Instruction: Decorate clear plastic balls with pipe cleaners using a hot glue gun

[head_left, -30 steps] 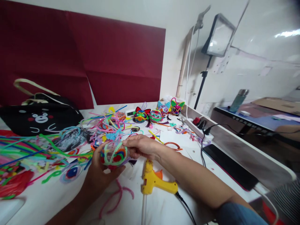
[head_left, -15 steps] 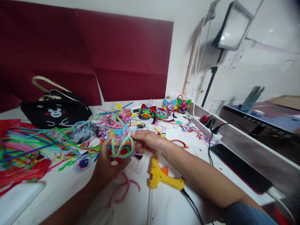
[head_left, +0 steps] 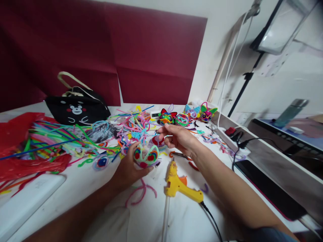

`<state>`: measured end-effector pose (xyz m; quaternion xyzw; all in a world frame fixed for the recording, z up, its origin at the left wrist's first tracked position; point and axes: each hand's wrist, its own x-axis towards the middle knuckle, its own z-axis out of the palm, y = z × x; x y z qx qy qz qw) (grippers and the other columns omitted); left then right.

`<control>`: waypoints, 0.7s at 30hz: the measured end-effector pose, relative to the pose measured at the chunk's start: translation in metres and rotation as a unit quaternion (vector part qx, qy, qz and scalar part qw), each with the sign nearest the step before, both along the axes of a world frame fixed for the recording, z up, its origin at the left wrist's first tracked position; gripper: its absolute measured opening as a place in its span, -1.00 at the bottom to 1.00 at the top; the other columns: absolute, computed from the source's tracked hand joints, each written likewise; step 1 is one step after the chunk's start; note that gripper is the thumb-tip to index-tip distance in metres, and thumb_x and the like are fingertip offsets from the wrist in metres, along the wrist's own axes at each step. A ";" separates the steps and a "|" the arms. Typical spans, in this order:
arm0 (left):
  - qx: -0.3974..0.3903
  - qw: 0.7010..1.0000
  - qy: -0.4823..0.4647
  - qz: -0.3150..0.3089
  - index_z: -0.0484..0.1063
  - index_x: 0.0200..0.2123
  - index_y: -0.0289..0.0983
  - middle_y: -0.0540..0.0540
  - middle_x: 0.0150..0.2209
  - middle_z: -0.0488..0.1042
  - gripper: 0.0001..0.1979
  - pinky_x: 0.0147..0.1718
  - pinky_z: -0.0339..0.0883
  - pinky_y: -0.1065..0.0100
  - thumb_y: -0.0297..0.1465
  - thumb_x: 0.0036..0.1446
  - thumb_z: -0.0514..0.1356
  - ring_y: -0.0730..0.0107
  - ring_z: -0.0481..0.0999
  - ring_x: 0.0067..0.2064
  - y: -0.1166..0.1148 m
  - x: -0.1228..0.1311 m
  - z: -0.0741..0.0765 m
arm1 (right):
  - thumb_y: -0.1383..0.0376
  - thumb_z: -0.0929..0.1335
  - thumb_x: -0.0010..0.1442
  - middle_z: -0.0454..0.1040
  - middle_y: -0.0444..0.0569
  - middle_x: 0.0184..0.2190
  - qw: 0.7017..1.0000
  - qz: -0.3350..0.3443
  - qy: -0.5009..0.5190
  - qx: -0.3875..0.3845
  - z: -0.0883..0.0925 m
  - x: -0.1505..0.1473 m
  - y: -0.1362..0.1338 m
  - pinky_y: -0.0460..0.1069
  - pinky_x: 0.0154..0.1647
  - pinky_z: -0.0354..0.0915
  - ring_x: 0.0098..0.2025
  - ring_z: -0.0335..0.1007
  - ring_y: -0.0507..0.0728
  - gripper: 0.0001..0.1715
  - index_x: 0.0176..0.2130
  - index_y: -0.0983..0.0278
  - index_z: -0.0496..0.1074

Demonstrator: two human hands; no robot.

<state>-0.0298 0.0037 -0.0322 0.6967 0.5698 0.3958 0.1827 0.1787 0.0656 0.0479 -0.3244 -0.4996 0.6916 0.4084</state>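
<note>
My left hand [head_left: 128, 168] is wrapped round a clear ball decorated with pipe cleaners [head_left: 146, 156], with pale green strips over red, orange and blue curls. My right hand [head_left: 178, 138] is raised to the right of the ball, apart from it. Its thumb and forefinger are pinched together, and a small dark speck shows at their tips, too small to name. Below that hand a yellow hot glue gun [head_left: 176, 185] lies on the white table [head_left: 141, 218], a clear glue stick at its back end. Pink pipe cleaner pieces [head_left: 142, 193] lie below the ball.
Several finished pipe-cleaner balls [head_left: 167, 117] stand at the back. A red plastic bag [head_left: 15, 161] spills pipe cleaners at left, near a black bag [head_left: 78, 109]. At right are a power strip [head_left: 233, 139] and a phone [head_left: 270, 190]. Scissors [head_left: 181, 156] lie by the glue gun's tip.
My right hand has moved up and away from the ball, its fingers now pinched in the air. The left hand still holds the ball. The whole view has shifted.
</note>
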 end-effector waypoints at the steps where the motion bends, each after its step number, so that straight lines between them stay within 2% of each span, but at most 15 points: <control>1: -0.008 1.000 0.011 0.005 0.09 0.17 -0.22 -0.31 0.10 0.38 -0.12 -0.03 0.38 0.02 -0.10 -0.19 0.37 -0.07 0.46 0.06 0.000 0.001 0.000 | 0.18 0.30 0.26 0.48 -0.07 -0.51 1.000 0.001 0.000 0.003 0.001 0.000 0.000 -0.17 -0.72 -0.03 -0.68 0.19 -0.08 -0.72 -0.32 0.35 0.42; 4: -0.026 0.999 0.037 0.001 0.11 0.16 -0.25 -0.28 0.03 0.44 -0.13 -0.06 0.40 0.05 -0.11 -0.19 0.36 -0.05 0.48 0.03 0.000 0.002 0.000 | 0.19 0.29 0.26 0.49 -0.06 -0.50 1.000 0.001 -0.003 0.004 0.002 0.001 -0.001 -0.16 -0.71 -0.02 -0.67 0.20 -0.07 -0.73 -0.32 0.35 0.41; 8: -0.018 0.998 0.052 -0.026 0.14 0.15 -0.28 -0.30 0.06 0.41 -0.15 -0.04 0.39 0.03 -0.13 -0.19 0.36 -0.07 0.45 0.06 0.000 0.001 -0.002 | 0.23 0.26 0.28 0.48 -0.06 -0.52 1.000 0.004 -0.003 0.010 0.004 0.002 -0.002 -0.15 -0.71 -0.04 -0.67 0.20 -0.06 -0.73 -0.32 0.36 0.42; 13: -0.011 0.997 0.061 -0.038 0.17 0.16 -0.20 -0.29 0.10 0.37 -0.13 0.00 0.36 -0.03 -0.10 -0.21 0.38 -0.13 0.42 0.08 0.002 0.001 -0.002 | 0.17 0.33 0.20 0.47 -0.08 -0.53 1.000 0.008 -0.015 0.016 0.003 0.001 -0.003 -0.15 -0.69 -0.04 -0.67 0.19 -0.06 -0.75 -0.32 0.34 0.42; 16: -0.022 0.997 0.063 -0.039 0.19 0.17 -0.22 -0.31 0.11 0.35 -0.14 0.01 0.35 -0.03 -0.10 -0.21 0.37 -0.14 0.41 0.09 0.002 0.001 0.000 | 0.13 0.36 0.15 0.46 -0.08 -0.53 0.999 0.014 -0.027 0.027 0.002 0.001 -0.003 -0.15 -0.68 -0.05 -0.66 0.17 -0.07 -0.71 -0.33 0.34 0.42; 19: -0.036 0.997 0.055 -0.034 0.19 0.15 -0.24 -0.30 0.10 0.37 -0.14 -0.01 0.37 -0.02 -0.09 -0.21 0.37 -0.13 0.43 0.07 0.001 0.002 0.002 | 0.11 0.39 0.08 0.44 -0.10 -0.50 0.994 0.030 -0.073 0.073 0.000 0.001 -0.004 -0.14 -0.63 -0.01 -0.61 0.18 -0.06 -0.69 -0.34 0.32 0.41; 21: -0.044 0.998 0.044 -0.020 0.19 0.14 -0.25 -0.29 0.07 0.38 -0.15 -0.03 0.37 -0.01 -0.08 -0.21 0.36 -0.11 0.43 0.06 0.000 0.002 0.004 | 0.14 0.44 0.02 0.41 -0.12 -0.46 0.978 0.033 -0.143 0.145 -0.004 0.003 -0.004 -0.12 -0.53 0.10 -0.51 0.24 -0.03 -0.70 -0.33 0.31 0.41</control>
